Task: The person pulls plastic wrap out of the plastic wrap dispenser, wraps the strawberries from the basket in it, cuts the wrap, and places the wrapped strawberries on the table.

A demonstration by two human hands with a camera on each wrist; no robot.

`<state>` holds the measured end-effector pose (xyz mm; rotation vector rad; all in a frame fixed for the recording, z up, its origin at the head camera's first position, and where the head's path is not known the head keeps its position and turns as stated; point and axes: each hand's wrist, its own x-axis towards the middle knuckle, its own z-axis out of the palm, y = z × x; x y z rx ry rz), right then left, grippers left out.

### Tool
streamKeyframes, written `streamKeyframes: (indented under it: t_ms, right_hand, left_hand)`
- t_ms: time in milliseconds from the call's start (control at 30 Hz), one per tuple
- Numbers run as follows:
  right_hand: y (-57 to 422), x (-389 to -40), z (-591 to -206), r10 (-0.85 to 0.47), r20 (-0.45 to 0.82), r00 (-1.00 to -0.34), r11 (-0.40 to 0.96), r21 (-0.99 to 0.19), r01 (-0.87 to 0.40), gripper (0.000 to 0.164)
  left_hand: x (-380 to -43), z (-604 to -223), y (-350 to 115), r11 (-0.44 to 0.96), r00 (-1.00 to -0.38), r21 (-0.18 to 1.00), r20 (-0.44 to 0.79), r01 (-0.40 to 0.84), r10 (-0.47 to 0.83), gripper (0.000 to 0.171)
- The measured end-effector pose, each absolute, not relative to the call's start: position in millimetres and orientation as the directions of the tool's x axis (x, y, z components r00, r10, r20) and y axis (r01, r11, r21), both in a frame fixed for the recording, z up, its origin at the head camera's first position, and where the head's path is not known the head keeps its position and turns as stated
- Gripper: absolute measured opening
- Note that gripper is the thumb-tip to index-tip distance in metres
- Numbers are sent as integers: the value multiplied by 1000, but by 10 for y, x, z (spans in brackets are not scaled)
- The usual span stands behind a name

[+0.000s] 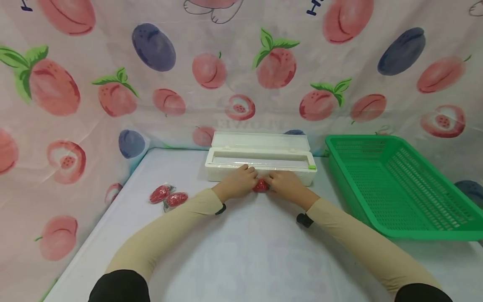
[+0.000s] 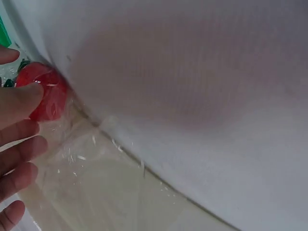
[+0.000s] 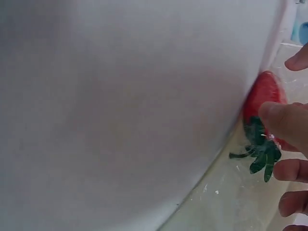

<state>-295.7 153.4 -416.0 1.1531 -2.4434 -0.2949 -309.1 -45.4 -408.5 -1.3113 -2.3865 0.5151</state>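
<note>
A red strawberry (image 1: 260, 186) lies at the front of a white cling film dispenser, held between both hands. My left hand (image 1: 240, 183) has its thumb against the red side in the left wrist view, the other fingers spread over clear cling film (image 2: 96, 178). From the other side my right hand (image 1: 288, 185) lays its thumb on the fruit, fingers bent behind it. Green leaves (image 3: 264, 156) stick out towards the right hand's fingers. Film stretches beneath the strawberry, its edge running along the white tabletop.
Behind the hands stands the dispenser (image 1: 260, 173), its lid raised, with a green slider at the right. Two film-wrapped red fruits (image 1: 160, 193) lie at the left. A green plastic basket (image 1: 377, 226) stands at the right, close to the fruit-patterned curtain (image 1: 264, 105).
</note>
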Motion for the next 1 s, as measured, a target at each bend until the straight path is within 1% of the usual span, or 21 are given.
streamKeyframes:
  t_ms: [133, 267, 333, 500, 700, 767, 867, 933, 1000]
  right_hand:
    - [1520, -2953, -4182, -786, 273, -555, 618, 380, -689, 32]
    - [1510, -2933, -4209, -799, 275, -534, 601, 389, -699, 29]
    - [1513, -2901, -4218, -803, 266, -534, 596, 382, -706, 27]
    - [1526, -2753, -4202, -808, 236, -540, 588, 368, -720, 25]
    - [1543, -2570, -4171, -815, 198, -545, 574, 401, -714, 30]
    - [1554, -2521, -4167, -815, 196, -546, 573, 421, -703, 37]
    - [1565, -2470, -4165, -822, 216, -526, 563, 442, -698, 45]
    - [1567, -2459, -4176, -834, 229, -502, 548, 452, -704, 44]
    - [1565, -2453, -4182, -843, 244, -480, 536, 455, -711, 39]
  left_hand:
    - [-3085, -4125, -413, 508, -523, -445, 99, 738, 847, 22]
    - [-3043, -4138, -392, 504, -524, -434, 83, 747, 848, 25]
    - [-3007, -4144, -394, 501, -524, -425, 72, 754, 849, 28]
    - [-2879, -4130, -420, 503, -526, -387, 53, 773, 849, 29]
    - [-2704, -4081, -458, 527, -552, -299, 1, 796, 834, 30]
    - [-2662, -4075, -474, 532, -556, -266, -17, 804, 831, 31]
    - [-2625, -4081, -498, 534, -556, -235, -35, 812, 831, 31]
    - [-2613, -4093, -511, 538, -559, -220, -43, 814, 828, 31]
    - [-2601, -4107, -518, 548, -568, -202, -51, 811, 821, 32]
